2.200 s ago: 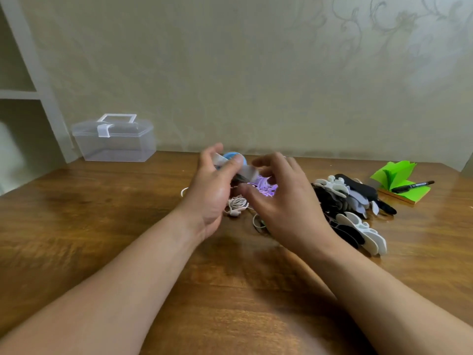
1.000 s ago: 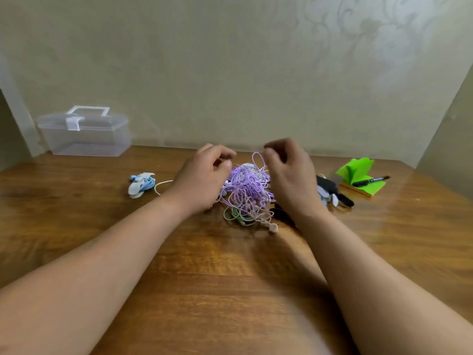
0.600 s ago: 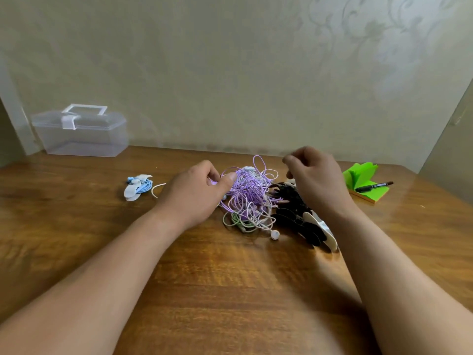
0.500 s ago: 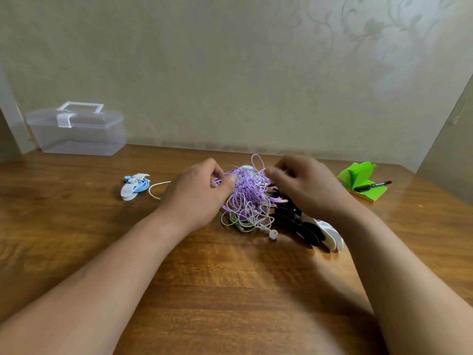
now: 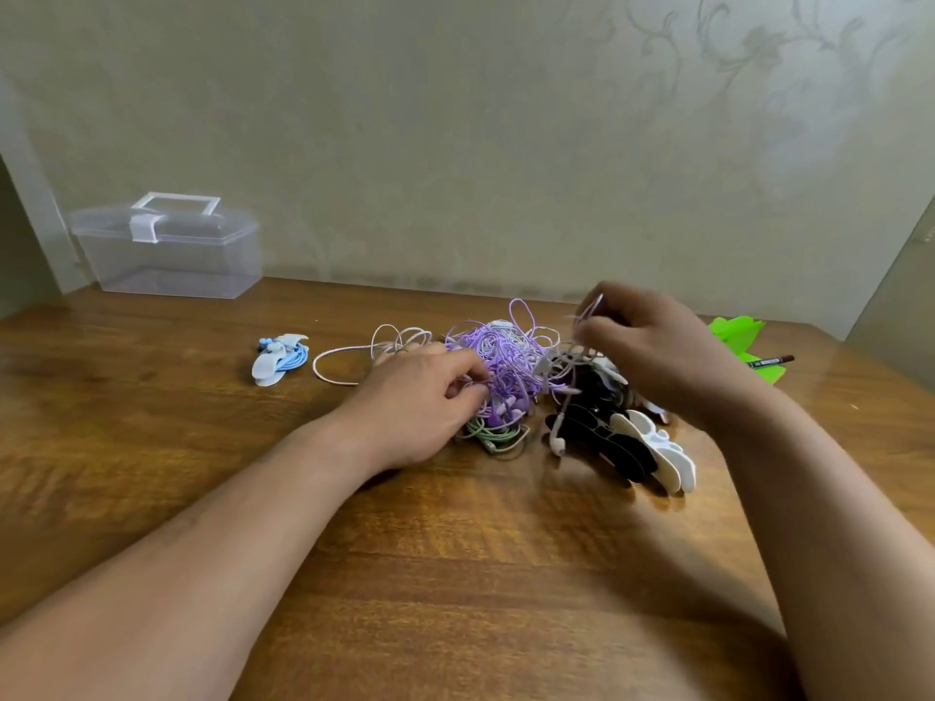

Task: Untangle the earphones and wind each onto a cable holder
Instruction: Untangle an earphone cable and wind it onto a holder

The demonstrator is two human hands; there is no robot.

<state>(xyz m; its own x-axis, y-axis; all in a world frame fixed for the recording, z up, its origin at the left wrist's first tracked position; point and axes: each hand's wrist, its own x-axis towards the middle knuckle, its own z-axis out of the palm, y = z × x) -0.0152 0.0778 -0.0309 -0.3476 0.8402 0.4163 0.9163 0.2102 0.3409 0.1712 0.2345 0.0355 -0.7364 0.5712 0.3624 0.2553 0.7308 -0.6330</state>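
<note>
Tangle of earphones, mostly purple cord, mid-counter. Left hand at its left edge, fingers curled, pinching purple strands. Right hand raised just right of the tangle, fingertips pinching a pale cord; blurred. Pile of black and white cable holders under it. One blue earphone, wound on a holder, well left.

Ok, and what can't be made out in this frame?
Head view only.
- Right hand: motion-blurred; which strand its grip holds is unclear.
- Earphone tangle: cords too fine to count; left hand covers its near-left side.
- Cable holders: pile partly behind the right wrist; number unknown.
- Green notes and marker: mostly hidden by the right forearm.
</note>
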